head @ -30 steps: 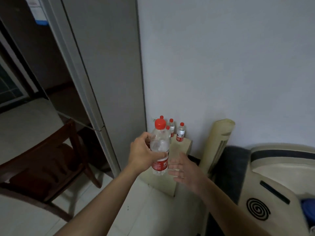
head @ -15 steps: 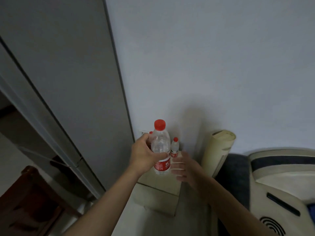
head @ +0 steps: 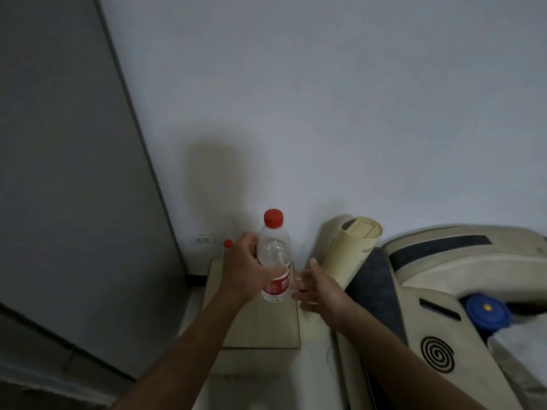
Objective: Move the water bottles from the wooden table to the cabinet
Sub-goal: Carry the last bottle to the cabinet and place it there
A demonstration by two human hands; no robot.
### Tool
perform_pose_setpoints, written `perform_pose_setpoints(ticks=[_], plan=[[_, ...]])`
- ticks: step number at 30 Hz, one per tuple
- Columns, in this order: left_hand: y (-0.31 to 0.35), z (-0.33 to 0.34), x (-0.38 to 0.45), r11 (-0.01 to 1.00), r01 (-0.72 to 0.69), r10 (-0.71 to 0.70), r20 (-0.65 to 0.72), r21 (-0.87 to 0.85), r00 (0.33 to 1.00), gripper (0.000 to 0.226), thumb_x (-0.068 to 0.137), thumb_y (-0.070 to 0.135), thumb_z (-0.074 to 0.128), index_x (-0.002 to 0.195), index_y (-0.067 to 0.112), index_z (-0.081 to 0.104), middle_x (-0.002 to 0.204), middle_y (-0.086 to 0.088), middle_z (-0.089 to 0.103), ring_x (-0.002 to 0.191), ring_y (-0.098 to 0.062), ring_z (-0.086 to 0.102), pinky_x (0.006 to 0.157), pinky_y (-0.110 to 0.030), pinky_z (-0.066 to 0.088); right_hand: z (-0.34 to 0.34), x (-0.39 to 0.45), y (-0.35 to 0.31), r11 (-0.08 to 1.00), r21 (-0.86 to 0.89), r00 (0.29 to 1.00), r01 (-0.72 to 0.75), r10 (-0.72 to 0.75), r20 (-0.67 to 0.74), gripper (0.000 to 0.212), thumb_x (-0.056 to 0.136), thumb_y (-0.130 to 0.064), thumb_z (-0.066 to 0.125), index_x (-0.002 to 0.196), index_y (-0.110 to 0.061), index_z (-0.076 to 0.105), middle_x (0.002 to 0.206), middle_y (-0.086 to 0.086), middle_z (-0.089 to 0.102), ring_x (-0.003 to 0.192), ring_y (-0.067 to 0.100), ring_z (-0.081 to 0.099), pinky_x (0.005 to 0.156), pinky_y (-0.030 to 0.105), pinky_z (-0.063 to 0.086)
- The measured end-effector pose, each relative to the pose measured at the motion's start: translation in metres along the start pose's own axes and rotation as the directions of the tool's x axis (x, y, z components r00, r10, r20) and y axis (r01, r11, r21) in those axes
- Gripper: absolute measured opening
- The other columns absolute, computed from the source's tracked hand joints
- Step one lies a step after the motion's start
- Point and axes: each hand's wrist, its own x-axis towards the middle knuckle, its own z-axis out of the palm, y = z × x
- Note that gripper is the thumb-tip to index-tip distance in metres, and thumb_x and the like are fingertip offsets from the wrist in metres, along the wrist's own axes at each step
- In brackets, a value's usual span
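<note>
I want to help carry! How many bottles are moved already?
Can't count them: only one red cap peeks out behind the left hand on the cabinet. That hand holds a bottle above it; the right hand is open. The table is out of view.

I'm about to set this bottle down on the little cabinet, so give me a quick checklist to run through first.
1. Left hand has a firm grip on the clear plastic red-capped water bottle: ok.
2. Bottle upright, cap on: ok.
3. Right hand free, fingers straight beside the bottle: ok.
4. Bare spot on the light wooden cabinet top under the bottle: ok.
5. Other bottles already there: one small red cap shows behind the left hand; the rest cannot tell.
6. Cream rolled mat leaning beside the cabinet, stable: cannot tell.
</note>
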Motion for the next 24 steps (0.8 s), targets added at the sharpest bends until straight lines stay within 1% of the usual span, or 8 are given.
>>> perform_pose_setpoints(ticks=[2, 4, 8, 11, 15, 18, 22, 24], plan=[[-0.011, 0.001, 0.008, 1.000, 0.023, -0.023, 0.042, -0.013, 0.999, 0.056, 0.060, 0.026, 0.092, 0.106, 0.021, 0.061, 0.096, 0.009, 0.070, 0.085, -0.005, 0.068, 0.074, -0.029, 0.058, 0.006, 0.007, 0.003, 0.999, 0.005, 0.999, -0.031, 0.031, -0.009, 0.058, 0.098, -0.062, 0.027, 0.117, -0.018, 0.059, 0.114, 0.007, 0.068, 0.106, 0.026, 0.064, 0.088, 0.040, 0.050], [-0.021, 0.004, 0.013, 0.999, 0.046, -0.044, 0.092, -0.023, 0.995, 0.053, 0.064, 0.023, 0.091, 0.107, 0.021, 0.061, 0.098, 0.010, 0.069, 0.088, -0.008, 0.068, 0.075, -0.029, 0.058, 0.011, 0.016, 0.010, 0.997, 0.021, 0.997, -0.073, 0.073, -0.018, 0.058, 0.098, -0.061, 0.027, 0.117, -0.016, 0.058, 0.114, 0.008, 0.067, 0.106, 0.025, 0.063, 0.091, 0.040, 0.050], [-0.046, 0.014, 0.023, 0.999, 0.046, -0.046, 0.132, 0.007, 0.990, 0.053, 0.066, 0.022, 0.090, 0.108, 0.021, 0.058, 0.097, 0.011, 0.065, 0.088, -0.003, 0.065, 0.071, -0.017, 0.050, 0.018, 0.041, 0.029, 0.989, 0.062, 0.990, -0.137, 0.138, -0.009, 0.057, 0.099, -0.059, 0.027, 0.121, -0.015, 0.057, 0.114, 0.008, 0.066, 0.107, 0.026, 0.062, 0.095, 0.043, 0.049], [-0.067, 0.023, 0.028, 0.997, 0.069, -0.072, 0.142, 0.027, 0.987, 0.060, 0.066, 0.026, 0.090, 0.116, 0.021, 0.057, 0.105, 0.011, 0.065, 0.093, -0.001, 0.064, 0.073, -0.013, 0.052, 0.022, 0.058, 0.040, 0.982, 0.072, 0.985, -0.173, 0.172, 0.016, 0.055, 0.100, -0.058, 0.027, 0.124, -0.016, 0.054, 0.118, 0.009, 0.064, 0.110, 0.026, 0.061, 0.102, 0.046, 0.046], [-0.085, 0.031, 0.033, 0.996, 0.062, -0.071, 0.160, 0.061, 0.985, 0.058, 0.067, 0.027, 0.090, 0.112, 0.028, 0.054, 0.098, 0.019, 0.059, 0.086, 0.014, 0.058, 0.068, -0.002, 0.048, 0.028, 0.081, 0.053, 0.978, 0.074, 0.981, -0.194, 0.192, 0.033, 0.057, 0.101, -0.056, 0.025, 0.128, -0.014, 0.053, 0.120, 0.010, 0.063, 0.112, 0.026, 0.060, 0.104, 0.048, 0.045], [-0.104, 0.039, 0.040, 0.996, 0.055, -0.065, 0.153, 0.067, 0.986, 0.056, 0.067, 0.030, 0.090, 0.111, 0.028, 0.055, 0.101, 0.017, 0.062, 0.093, 0.017, 0.058, 0.073, -0.004, 0.049, 0.029, 0.099, 0.062, 0.977, 0.071, 0.978, -0.202, 0.198, 0.063, 0.055, 0.101, -0.056, 0.024, 0.132, -0.019, 0.051, 0.123, 0.008, 0.063, 0.114, 0.025, 0.059, 0.106, 0.049, 0.043], [-0.137, 0.050, 0.049, 0.995, 0.079, -0.086, 0.123, 0.064, 0.989, 0.068, 0.063, 0.039, 0.091, 0.121, 0.027, 0.057, 0.114, 0.012, 0.065, 0.102, 0.000, 0.063, 0.083, -0.024, 0.059, 0.026, 0.123, 0.076, 0.981, 0.029, 0.980, -0.190, 0.188, 0.057, 0.052, 0.101, -0.056, 0.024, 0.135, -0.024, 0.048, 0.126, 0.005, 0.061, 0.116, 0.023, 0.056, 0.104, 0.045, 0.044], [-0.152, 0.055, 0.053, 0.995, 0.084, -0.090, 0.102, 0.062, 0.991, 0.071, 0.062, 0.039, 0.092, 0.122, 0.027, 0.056, 0.116, 0.012, 0.064, 0.104, -0.003, 0.063, 0.085, -0.029, 0.059, 0.023, 0.135, 0.084, 0.987, -0.040, 0.987, -0.157, 0.159, 0.033, 0.052, 0.101, -0.055, 0.026, 0.136, -0.023, 0.047, 0.129, 0.006, 0.058, 0.118, 0.022, 0.054, 0.103, 0.044, 0.044]])
